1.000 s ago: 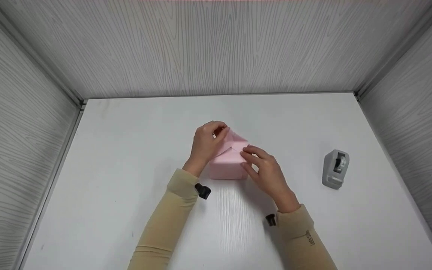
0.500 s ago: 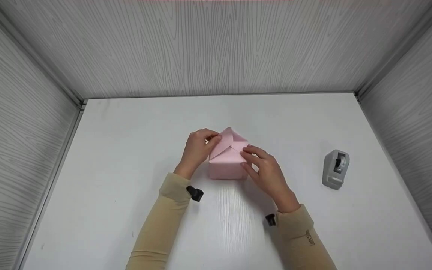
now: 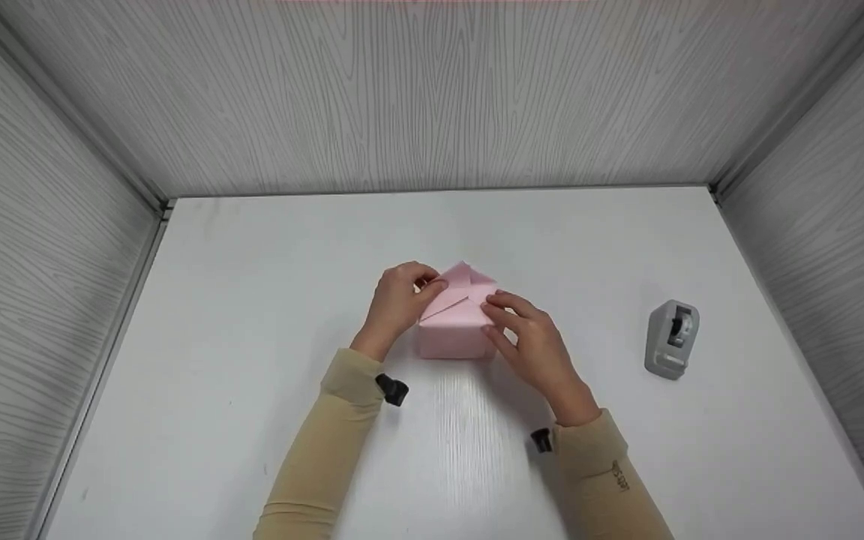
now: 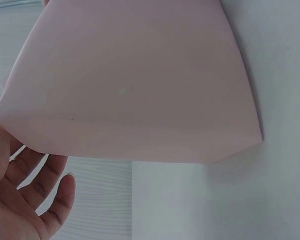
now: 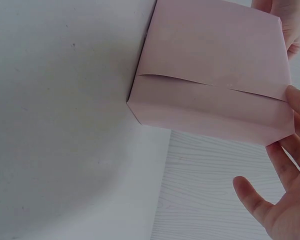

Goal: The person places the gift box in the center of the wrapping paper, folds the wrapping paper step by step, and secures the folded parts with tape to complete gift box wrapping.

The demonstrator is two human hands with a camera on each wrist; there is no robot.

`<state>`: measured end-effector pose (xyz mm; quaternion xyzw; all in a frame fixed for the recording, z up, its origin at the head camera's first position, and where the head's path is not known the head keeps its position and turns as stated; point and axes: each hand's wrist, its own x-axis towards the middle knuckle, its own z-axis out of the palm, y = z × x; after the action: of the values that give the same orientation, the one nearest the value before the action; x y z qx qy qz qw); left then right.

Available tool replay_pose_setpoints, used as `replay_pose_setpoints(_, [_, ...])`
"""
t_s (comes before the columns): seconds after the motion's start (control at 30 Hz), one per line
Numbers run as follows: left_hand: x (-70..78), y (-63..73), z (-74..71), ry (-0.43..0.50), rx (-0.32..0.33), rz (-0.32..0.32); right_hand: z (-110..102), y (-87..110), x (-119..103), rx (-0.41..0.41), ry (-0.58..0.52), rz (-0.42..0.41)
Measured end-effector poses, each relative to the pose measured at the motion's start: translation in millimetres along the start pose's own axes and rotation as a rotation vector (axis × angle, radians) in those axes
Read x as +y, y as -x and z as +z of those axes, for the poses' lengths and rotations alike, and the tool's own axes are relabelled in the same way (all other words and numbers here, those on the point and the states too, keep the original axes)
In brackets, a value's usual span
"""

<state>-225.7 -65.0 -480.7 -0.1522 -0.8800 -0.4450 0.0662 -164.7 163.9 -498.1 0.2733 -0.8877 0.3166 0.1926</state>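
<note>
A pink paper box [image 3: 453, 337] stands at mid-table with flaps folded over its top. The upper flap [image 3: 459, 277] rises to a point at the far side. My left hand [image 3: 396, 304] pinches the left edge of that flap between thumb and fingers. At the box's right edge, my right hand [image 3: 533, 345] grips it, thumb on the near face and fingertips along the top. The left wrist view shows a smooth pink side of the box [image 4: 135, 90], with my left fingers curled near its lower corner. A thin slit crosses the box face [image 5: 210, 55] in the right wrist view.
A grey tape dispenser [image 3: 670, 339] stands on the white table [image 3: 252, 262] to the right. Grey wood-grain panels [image 3: 432, 97] rise behind the table and on both sides. Small black wrist cameras [image 3: 392, 390] stick out from the sleeves.
My left hand came down and left off the flap's peak, then shifted slightly right onto its edge. The flap's peak now lies lower. My right hand has stayed still.
</note>
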Motion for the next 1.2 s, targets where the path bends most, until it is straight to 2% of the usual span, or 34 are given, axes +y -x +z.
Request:
replay_pose_setpoints(0.13, [-0.2,0.7,-1.6,-0.001,0.005,0.008,0,-0.3,0,-0.003,-0.004,-0.008])
replay_pose_setpoints(0.23, [-1.2,1.4,-4.5,0.020,-0.016,0.009,0,-0.5,0,-0.005,-0.009,-0.011])
replay_pose_setpoints(0.47, [-6.4,2.8,-10.7,0.070,-0.065,-0.049,1,-0.5,1,0.019,-0.022,-0.023])
replay_pose_setpoints(0.8, [-3.2,1.5,-10.8,0.038,-0.032,-0.086,1,-0.4,1,0.027,-0.017,-0.033])
replay_pose_setpoints(0.93, [-2.9,1.6,-10.9,0.028,-0.019,-0.055,1,-0.3,1,0.027,-0.016,-0.034])
replay_pose_setpoints(1.07, [-4.6,1.1,-10.4,0.058,-0.001,0.028,1,0.2,0,0.011,-0.017,-0.014])
replay_pose_setpoints(1.2, [-3.6,0.4,-9.2,0.041,0.018,0.092,1,0.8,1,0.006,-0.015,-0.001])
